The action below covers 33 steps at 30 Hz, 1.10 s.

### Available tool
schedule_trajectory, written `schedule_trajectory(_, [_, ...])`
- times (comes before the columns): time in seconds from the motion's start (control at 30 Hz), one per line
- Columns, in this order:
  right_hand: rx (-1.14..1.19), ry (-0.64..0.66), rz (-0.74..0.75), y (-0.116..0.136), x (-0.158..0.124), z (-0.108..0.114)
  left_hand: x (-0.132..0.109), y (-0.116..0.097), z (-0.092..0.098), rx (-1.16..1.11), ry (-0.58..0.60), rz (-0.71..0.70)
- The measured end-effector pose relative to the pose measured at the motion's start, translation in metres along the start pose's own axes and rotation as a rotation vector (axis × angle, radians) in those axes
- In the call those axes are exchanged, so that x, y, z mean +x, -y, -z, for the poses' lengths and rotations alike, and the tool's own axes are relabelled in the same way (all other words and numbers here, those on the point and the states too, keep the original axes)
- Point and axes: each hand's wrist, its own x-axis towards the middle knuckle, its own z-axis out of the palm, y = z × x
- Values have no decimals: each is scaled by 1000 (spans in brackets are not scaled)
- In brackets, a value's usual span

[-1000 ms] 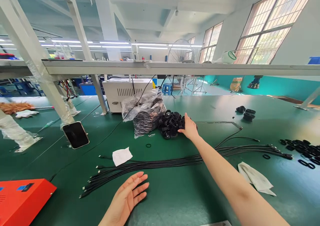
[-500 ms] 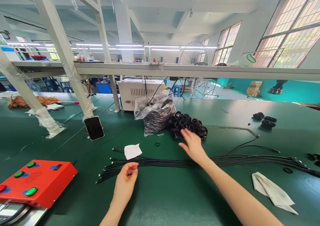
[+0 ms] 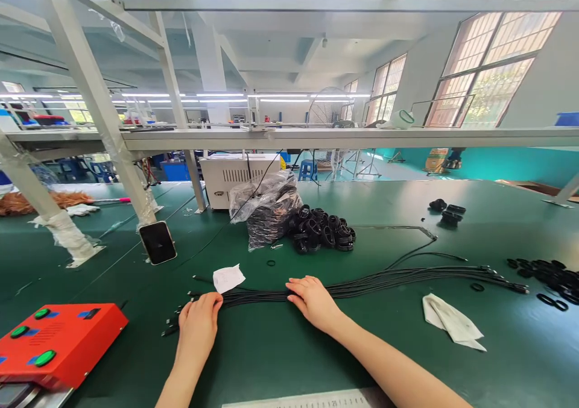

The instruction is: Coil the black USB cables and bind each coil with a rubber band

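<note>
A bundle of thin black cables lies across the green table in front of me, its plug ends at both sides. My left hand is at the left end, fingers curled down and closed on cables near the plugs; the fingertips are partly hidden. Over the middle of the bundle lies my right hand, palm down, with fingers stretched out and thumb apart, touching the cables. Just behind my left hand is a crumpled white paper. Farther back sits a heap of coiled black cables beside a clear plastic bag of black items.
A red box with green buttons stands at left, and a phone leans on a post. A white cloth, black rings and small black coils lie at right. A ruler lies at the front edge.
My right hand has come away from the coil heap, down and left onto the cable bundle. My left hand has closed on the cables at the left end. The view has tilted and shifted right.
</note>
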Motion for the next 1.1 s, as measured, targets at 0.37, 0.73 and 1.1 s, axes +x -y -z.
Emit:
schedule_trajectory(0.37, [165,-17,195,56,20,6,-23,-35,39,-137,118,-92])
schedule_trajectory(0.73, [832,130,-129,89,39,72,-100,-103,51,-1393,909,498])
schedule_trajectory(1.1, [711,55,-269,88,26,75,-106,-119,27,-1514,870,562])
